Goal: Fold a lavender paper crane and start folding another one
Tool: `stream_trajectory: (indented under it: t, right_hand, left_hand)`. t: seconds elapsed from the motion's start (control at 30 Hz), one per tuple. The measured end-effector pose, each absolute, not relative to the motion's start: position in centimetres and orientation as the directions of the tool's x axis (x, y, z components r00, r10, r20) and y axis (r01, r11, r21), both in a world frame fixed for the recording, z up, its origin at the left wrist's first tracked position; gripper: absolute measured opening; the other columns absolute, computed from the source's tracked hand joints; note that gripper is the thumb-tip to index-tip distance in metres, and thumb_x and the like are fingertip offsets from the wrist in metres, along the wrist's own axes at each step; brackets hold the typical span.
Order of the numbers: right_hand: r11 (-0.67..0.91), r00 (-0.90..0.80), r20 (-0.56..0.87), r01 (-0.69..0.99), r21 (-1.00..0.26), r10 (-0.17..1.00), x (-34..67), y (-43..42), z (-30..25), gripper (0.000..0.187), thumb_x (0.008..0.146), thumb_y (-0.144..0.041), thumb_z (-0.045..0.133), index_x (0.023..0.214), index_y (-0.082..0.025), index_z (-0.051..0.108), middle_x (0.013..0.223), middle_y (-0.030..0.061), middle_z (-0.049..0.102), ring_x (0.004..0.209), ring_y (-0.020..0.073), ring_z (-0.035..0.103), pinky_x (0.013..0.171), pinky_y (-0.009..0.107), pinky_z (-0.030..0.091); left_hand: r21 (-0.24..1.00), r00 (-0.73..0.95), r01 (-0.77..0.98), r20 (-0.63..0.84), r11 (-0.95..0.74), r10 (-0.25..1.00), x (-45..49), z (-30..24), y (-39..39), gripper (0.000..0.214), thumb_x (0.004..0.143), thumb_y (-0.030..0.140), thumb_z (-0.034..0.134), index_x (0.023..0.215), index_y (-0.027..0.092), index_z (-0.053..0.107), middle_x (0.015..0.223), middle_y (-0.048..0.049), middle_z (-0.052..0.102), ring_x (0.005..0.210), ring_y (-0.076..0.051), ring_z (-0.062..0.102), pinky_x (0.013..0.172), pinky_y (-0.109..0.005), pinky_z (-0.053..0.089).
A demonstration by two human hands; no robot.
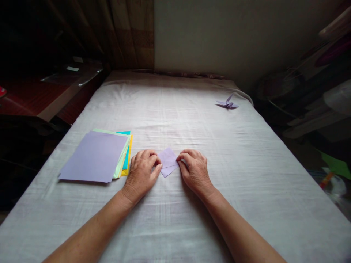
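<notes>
A small folded lilac paper (168, 162) lies on the white cloth (175, 212) between both hands. My left hand (142, 173) pinches its left edge with thumb and curled fingers. My right hand (194, 170) pinches its right edge, fingers curled and pressed on the cloth. To the left of my left hand lies a stack of coloured paper sheets (95, 156), lilac on top with green, teal and yellow edges showing.
A finished lilac paper crane (227, 103) stands at the far right of the cloth. A dark wooden desk (33, 96) is at the left. Cluttered items and a green sheet (336, 164) sit on the floor at the right.
</notes>
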State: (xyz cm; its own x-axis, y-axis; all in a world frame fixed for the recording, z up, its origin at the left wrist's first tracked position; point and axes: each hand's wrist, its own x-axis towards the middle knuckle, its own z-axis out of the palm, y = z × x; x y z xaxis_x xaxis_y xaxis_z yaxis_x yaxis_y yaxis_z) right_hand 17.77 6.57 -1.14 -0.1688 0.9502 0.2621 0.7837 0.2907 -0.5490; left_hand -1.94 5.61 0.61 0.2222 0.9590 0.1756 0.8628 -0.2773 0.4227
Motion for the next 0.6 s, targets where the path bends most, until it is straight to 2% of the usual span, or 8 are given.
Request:
stream_trajectory:
  t: [0.5, 0.6]
  right_hand:
    - [0.310, -0.183, 0.273, 0.771, -0.556, 0.944, 18.0, 6.7, -1.3, 0.017, 0.086, -0.011, 0.055, 0.088, -0.024, 0.066, 0.102, 0.0035, 0.067, 0.100, 0.0214, 0.057, 0.091, 0.039, 0.032]
    - [0.317, -0.192, 0.274, 0.776, -0.545, 0.942, 18.0, 6.7, -1.3, 0.016, 0.086, -0.012, 0.055, 0.088, -0.024, 0.066, 0.101, 0.0031, 0.067, 0.100, 0.0208, 0.057, 0.091, 0.038, 0.033]
  left_hand:
    - [0.498, 0.277, 0.810, 0.139, -0.308, 0.951, -3.2, 0.4, 5.8, 0.014, 0.087, 0.018, 0.054, 0.087, 0.024, 0.066, 0.113, -0.0035, 0.063, 0.108, -0.024, 0.055, 0.096, -0.043, 0.041]
    - [0.474, 0.249, 0.830, 0.159, -0.295, 0.955, -2.8, 0.4, 5.6, 0.007, 0.086, 0.024, 0.058, 0.084, 0.024, 0.065, 0.112, -0.0037, 0.063, 0.108, -0.025, 0.055, 0.096, -0.043, 0.040]
